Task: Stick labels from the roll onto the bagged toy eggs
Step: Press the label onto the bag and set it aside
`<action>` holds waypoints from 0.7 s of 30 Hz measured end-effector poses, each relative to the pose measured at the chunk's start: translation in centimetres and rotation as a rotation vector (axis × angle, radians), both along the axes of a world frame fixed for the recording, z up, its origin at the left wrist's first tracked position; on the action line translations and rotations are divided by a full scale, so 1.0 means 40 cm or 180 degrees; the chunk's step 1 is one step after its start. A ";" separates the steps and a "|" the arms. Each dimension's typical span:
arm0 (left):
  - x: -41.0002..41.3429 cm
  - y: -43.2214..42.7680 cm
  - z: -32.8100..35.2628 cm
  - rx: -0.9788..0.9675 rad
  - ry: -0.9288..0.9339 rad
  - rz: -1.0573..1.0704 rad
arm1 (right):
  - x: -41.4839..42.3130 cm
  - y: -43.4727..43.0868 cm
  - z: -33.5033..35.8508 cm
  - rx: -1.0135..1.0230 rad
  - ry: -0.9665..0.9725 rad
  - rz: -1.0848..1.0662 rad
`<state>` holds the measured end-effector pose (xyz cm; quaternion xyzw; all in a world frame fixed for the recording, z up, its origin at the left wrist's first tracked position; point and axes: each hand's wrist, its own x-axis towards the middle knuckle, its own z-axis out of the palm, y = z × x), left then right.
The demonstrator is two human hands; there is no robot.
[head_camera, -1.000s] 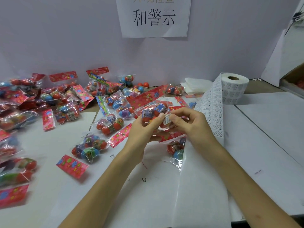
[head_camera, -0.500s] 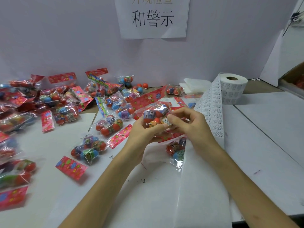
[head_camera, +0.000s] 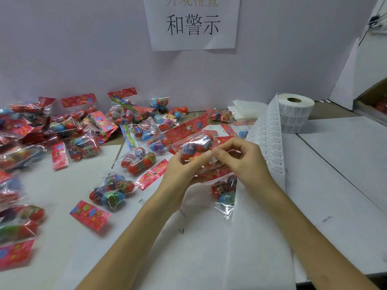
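Observation:
My left hand [head_camera: 180, 170] grips a clear bag of toy eggs [head_camera: 195, 148] from below, lifted above the table at centre. My right hand [head_camera: 243, 162] pinches the same bag's right side, thumb pressing a small white label [head_camera: 212, 159] against the plastic. The label roll [head_camera: 296, 113] stands at the back right, and its strip of labels [head_camera: 270, 141] runs forward past my right wrist into a long blank backing sheet [head_camera: 257, 237]. Another bagged egg pack [head_camera: 225, 193] lies on the table under my right hand.
Several bagged egg packs with red header cards [head_camera: 134, 162] cover the table's left half and back, some piled at the far left [head_camera: 25, 130]. Folded white tissue [head_camera: 245, 110] lies beside the roll. A wall with a paper sign [head_camera: 192, 24] closes the back.
My right thumb and fingers have slid the label down onto the bag and press it there. The bag has tilted slightly in my left hand. The view shifted a little.

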<state>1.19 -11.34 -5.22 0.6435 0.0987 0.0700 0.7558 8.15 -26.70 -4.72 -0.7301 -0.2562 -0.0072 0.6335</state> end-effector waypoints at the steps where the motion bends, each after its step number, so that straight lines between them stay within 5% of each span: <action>1: 0.001 -0.001 -0.002 -0.0012 -0.0011 0.0059 | 0.000 0.001 -0.001 -0.0024 -0.0024 0.0011; 21: 0.001 -0.006 0.006 0.0105 0.0003 0.0297 | 0.001 -0.009 0.005 0.0021 0.0151 0.0312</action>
